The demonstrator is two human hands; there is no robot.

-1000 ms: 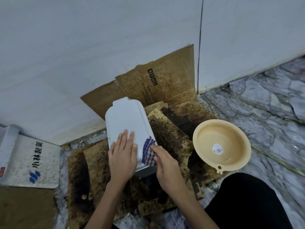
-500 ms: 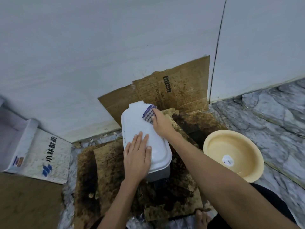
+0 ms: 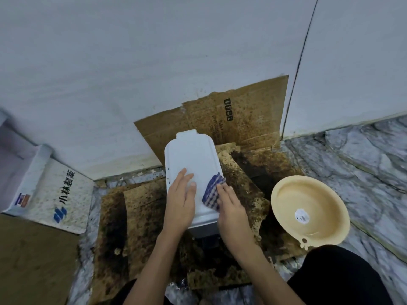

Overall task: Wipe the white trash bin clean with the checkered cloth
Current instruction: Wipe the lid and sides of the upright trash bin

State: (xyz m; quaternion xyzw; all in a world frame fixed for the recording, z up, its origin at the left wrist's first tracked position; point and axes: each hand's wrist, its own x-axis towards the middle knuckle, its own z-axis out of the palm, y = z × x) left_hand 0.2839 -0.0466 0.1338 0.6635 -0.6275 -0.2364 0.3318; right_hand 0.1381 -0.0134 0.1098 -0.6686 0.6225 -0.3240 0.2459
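A stained, flattened cardboard (image 3: 242, 119) leans against the far white wall (image 3: 132, 62) and spreads over the marble floor (image 3: 363, 164), blotched dark with grime. To the right lies a round cream basin (image 3: 308, 208), tilted, with a small white sticker (image 3: 302, 215) inside. At the left, a white box (image 3: 55, 194) with blue printed characters rests against the wall. A brown board (image 3: 33, 260) covers the near left corner.

The bin (image 3: 191, 159) stands on cardboard (image 3: 141, 208) spread over the floor (image 3: 374, 164), with the wall (image 3: 154, 62) behind it. Both hands rest on its lid: the left hand (image 3: 179, 205) flat, the right hand (image 3: 231, 208) beside it on the cloth (image 3: 211, 192). A basin (image 3: 308, 210) lies to the right, a box (image 3: 44, 190) to the left.
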